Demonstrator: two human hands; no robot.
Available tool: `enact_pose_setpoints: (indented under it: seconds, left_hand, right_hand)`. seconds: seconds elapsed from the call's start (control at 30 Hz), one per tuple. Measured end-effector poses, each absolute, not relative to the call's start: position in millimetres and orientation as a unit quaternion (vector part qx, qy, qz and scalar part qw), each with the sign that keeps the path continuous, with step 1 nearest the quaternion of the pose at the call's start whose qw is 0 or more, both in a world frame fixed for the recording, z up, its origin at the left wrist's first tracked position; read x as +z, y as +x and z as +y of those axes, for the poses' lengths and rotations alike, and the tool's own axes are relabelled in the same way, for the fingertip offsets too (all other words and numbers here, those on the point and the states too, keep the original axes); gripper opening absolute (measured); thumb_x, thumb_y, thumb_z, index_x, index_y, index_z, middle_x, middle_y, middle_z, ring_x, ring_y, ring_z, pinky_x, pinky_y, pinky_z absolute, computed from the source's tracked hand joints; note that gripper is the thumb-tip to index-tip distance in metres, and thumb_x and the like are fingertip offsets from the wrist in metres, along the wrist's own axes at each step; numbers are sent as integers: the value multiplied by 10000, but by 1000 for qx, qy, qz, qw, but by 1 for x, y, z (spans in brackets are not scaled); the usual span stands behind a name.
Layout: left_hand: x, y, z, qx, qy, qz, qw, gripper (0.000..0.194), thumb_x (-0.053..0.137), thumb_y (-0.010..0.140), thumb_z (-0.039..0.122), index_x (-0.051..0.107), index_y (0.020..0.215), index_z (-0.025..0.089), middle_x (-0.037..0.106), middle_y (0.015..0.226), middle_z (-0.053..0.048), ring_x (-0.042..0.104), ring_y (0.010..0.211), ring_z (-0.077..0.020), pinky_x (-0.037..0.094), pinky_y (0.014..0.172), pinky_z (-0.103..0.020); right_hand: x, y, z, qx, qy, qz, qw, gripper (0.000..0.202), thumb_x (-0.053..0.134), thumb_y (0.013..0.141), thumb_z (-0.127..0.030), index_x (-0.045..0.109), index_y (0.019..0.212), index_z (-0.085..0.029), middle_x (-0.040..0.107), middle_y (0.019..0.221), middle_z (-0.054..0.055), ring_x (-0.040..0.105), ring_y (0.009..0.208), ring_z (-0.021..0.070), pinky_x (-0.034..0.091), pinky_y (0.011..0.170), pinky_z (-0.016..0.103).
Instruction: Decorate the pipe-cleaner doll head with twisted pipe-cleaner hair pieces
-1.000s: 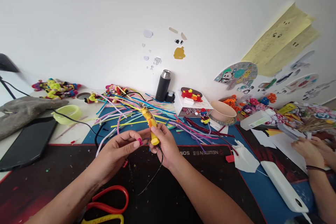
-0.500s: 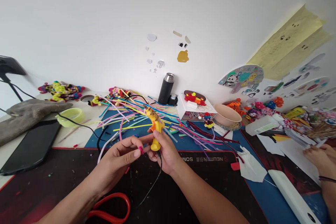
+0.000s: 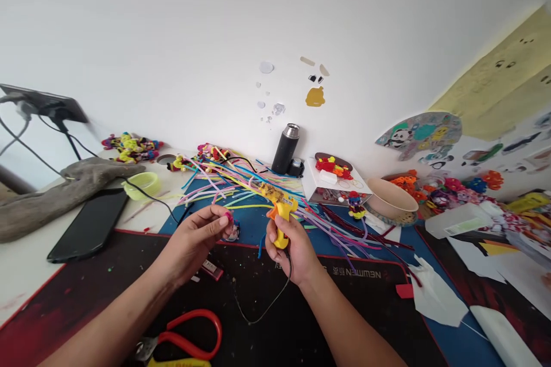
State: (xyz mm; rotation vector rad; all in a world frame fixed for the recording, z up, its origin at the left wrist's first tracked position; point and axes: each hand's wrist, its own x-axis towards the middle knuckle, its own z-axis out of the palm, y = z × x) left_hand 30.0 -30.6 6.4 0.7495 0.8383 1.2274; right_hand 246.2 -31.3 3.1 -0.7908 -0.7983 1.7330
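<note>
L hand pinching small pink pc at fingertips; R hand fingers wrapped round yellow glue gun grip, label too small to read. Blk mat under, "NEWMEN" right of R fingers.

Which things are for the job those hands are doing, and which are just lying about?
For the job:
- yellow glue gun, in the right hand
- tiny pink piece, in the left hand

Just lying about, it seems:
- black flask
- driftwood
- bowl
</note>
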Motion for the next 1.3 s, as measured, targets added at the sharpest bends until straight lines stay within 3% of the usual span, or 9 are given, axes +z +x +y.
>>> enact_pose_setpoints:
  seconds: [0.1, 0.3, 0.5, 0.7, 0.87, 1.03, 1.2, 1.3]
  left_hand:
    - [1, 27, -26, 558, 310, 371, 674, 383, 1077, 596, 389, 814, 793, 192, 722, 726, -6, 631, 676, -124, 538, 674, -215]
    - [-5, 22, -22, 557, 316, 379, 668, 369, 1069, 625, 371, 812, 808, 179, 736, 739, -21, 639, 669, -124, 542, 655, -205]
    - [-3, 25, -23, 548, 343, 398, 651, 381, 1065, 631, 403, 817, 808, 174, 723, 723, -15, 636, 663, -112, 544, 646, -183]
    - [-1, 26, -25, 547, 372, 410, 628, 374, 1057, 642, 423, 832, 816, 181, 734, 721, -21, 642, 669, -119, 540, 645, -188]
    - [-1, 25, -27, 533, 405, 420, 612, 335, 1036, 686, 425, 838, 826, 194, 768, 765, -32, 675, 709, -134, 549, 668, -195]
    - [0, 24, -27, 523, 424, 431, 601, 340, 1030, 690, 444, 835, 817, 196, 775, 788, -38, 695, 728, -150, 564, 677, -214]
    - [1, 24, -28, 526, 427, 427, 600, 334, 1026, 700, 440, 835, 829, 198, 779, 791, -38, 705, 744, -153, 565, 681, -209]
    - [1, 24, -28, 532, 417, 430, 598, 346, 1035, 685, 437, 839, 837, 196, 776, 775, -37, 699, 729, -150, 565, 678, -210]
  right_hand:
    - [-6, 247, -38, 722, -339, -348, 493, 429, 874, 828, -546, 692, 986, -192, 609, 624, -51, 537, 402, 96, 299, 364, 192]
    - [-10, 256, -44, 725, -312, -369, 491, 524, 801, 897, -642, 645, 738, -168, 546, 495, -38, 503, 356, 91, 339, 372, 198]
    - [-13, 258, -44, 750, -294, -353, 477, 423, 832, 910, -544, 757, 1029, -145, 651, 593, -21, 592, 396, 116, 362, 371, 194]
    - [-11, 256, -46, 766, -255, -342, 481, 386, 827, 935, -514, 780, 1024, -141, 584, 547, -48, 530, 392, 87, 352, 376, 182]
    - [-14, 257, -48, 768, -243, -354, 475, 417, 755, 992, -540, 776, 930, -128, 498, 482, -63, 469, 360, 75, 315, 373, 181]
    - [-13, 257, -47, 753, -258, -371, 478, 467, 758, 969, -592, 734, 841, -143, 468, 456, -72, 444, 340, 74, 305, 379, 190]
    - [-13, 254, -47, 714, -329, -421, 452, 640, 725, 981, -625, 547, 558, -179, 456, 414, -41, 441, 338, 71, 284, 399, 212]
    - [-10, 254, -49, 684, -367, -452, 440, 700, 716, 957, -689, 511, 509, -191, 464, 403, -29, 435, 344, 72, 323, 432, 229]
